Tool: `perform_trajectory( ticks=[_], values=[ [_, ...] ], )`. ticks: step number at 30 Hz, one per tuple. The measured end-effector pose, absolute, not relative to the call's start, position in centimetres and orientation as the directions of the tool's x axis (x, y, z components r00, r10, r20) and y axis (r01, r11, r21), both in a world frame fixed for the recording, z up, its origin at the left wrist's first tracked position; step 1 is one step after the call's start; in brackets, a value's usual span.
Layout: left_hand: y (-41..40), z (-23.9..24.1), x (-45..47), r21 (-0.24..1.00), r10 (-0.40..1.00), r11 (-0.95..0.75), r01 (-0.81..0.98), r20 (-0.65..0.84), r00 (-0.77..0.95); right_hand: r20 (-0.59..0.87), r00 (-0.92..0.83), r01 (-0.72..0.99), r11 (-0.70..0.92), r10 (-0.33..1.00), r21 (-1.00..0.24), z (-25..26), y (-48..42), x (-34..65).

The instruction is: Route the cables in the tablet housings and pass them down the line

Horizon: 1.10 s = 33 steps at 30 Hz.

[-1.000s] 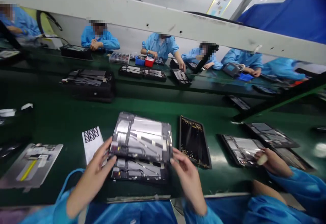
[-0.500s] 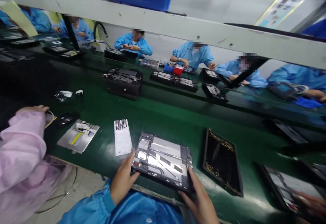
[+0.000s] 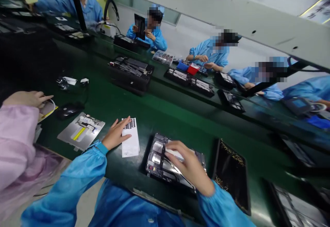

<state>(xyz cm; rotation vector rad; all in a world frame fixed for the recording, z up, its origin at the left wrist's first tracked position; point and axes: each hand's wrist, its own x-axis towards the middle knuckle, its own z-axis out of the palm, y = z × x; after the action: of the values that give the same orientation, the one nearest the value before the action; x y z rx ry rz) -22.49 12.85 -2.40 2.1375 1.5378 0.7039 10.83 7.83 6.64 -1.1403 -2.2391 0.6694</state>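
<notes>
Fingers spread, my left hand (image 3: 116, 134) rests at the left edge of a white sheet (image 3: 131, 146) with rows of black stickers (image 3: 131, 123) at its top. My right hand (image 3: 189, 166) is over an opened tablet (image 3: 157, 141), whose silvery inner parts and dark frame show. Between its thumb and forefinger is the end of a black flat strip (image 3: 163, 156) standing up from the tablet; it looks like a flex cable. My right hand hides much of the tablet's middle and right part.
A black tray (image 3: 230, 175) with small gold-coloured pieces lies to the right. On the left are a metal panel (image 3: 85, 130), a computer mouse (image 3: 69, 110) and a co-worker's pink sleeve (image 3: 19, 130). Stacked tablet shells (image 3: 131, 74) stand ahead. Co-workers sit across the bench.
Both hands have let go of the tablet's sides, and it lies on the bench. My left hand has moved to the sticker sheet; my right hand has moved over the tablet onto the black strip.
</notes>
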Motion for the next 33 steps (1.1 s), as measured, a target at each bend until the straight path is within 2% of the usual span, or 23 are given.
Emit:
perform_trajectory(
  ticks=[2, 6, 13, 18, 21, 23, 25, 26, 29, 31, 33],
  values=[
    [13.5, -3.4, -22.6, 0.592, 0.950, -0.304, 0.746, 0.133, 0.282, 0.223, -0.626, 0.498, 0.604, 0.747, -0.622, 6.2, 12.0, 6.1],
    [13.2, -4.1, -22.1, 0.581, 0.952, -0.296, 0.758, 0.110, 0.287, 0.085, -0.753, 0.538, 0.684, 0.653, -0.493, 3.5, 17.9, -1.1],
    [13.2, -3.8, -22.2, 0.561, 0.957, -0.280, 0.779, 0.095, 0.276, 0.006, -0.764, 0.573, 0.682, 0.646, -0.454, 0.2, 20.0, -4.5],
    [13.5, -3.7, -22.0, 0.553, 0.956, -0.281, 0.784, 0.086, 0.282, -0.006, -0.755, 0.567, 0.650, 0.655, -0.505, 0.4, 20.5, -5.5],
    [13.8, -3.8, -22.1, 0.530, 0.951, -0.299, 0.793, 0.103, 0.290, 0.029, -0.709, 0.566, 0.592, 0.705, -0.574, 3.3, 20.3, -3.3],
    [14.3, -3.8, -22.3, 0.493, 0.937, -0.347, 0.798, 0.152, 0.314, 0.161, -0.641, 0.493, 0.564, 0.750, -0.663, 6.3, 18.9, 0.2],
    [14.5, -3.8, -22.5, 0.451, 0.902, -0.427, 0.784, 0.277, 0.332, 0.299, -0.550, 0.394, 0.558, 0.780, -0.730, 9.0, 15.8, 4.6],
    [14.4, -3.6, -22.4, 0.431, 0.876, -0.462, 0.775, 0.357, 0.324, 0.317, -0.515, 0.390, 0.547, 0.797, -0.741, 9.9, 13.8, 6.9],
    [12.6, -2.0, -21.0, 0.413, 0.791, -0.534, 0.738, 0.552, 0.263, 0.256, -0.415, 0.534, 0.461, 0.873, -0.708, 9.9, 6.8, 12.7],
    [9.9, -0.5, -18.7, 0.442, 0.766, -0.584, 0.681, 0.578, 0.282, 0.208, -0.335, 0.634, 0.383, 0.919, -0.672, 8.0, 2.5, 15.1],
    [6.9, 0.9, -15.5, 0.457, 0.735, -0.660, 0.596, 0.555, 0.389, 0.181, -0.261, 0.696, 0.315, 0.948, -0.645, 5.9, -0.8, 16.0]
  ],
)
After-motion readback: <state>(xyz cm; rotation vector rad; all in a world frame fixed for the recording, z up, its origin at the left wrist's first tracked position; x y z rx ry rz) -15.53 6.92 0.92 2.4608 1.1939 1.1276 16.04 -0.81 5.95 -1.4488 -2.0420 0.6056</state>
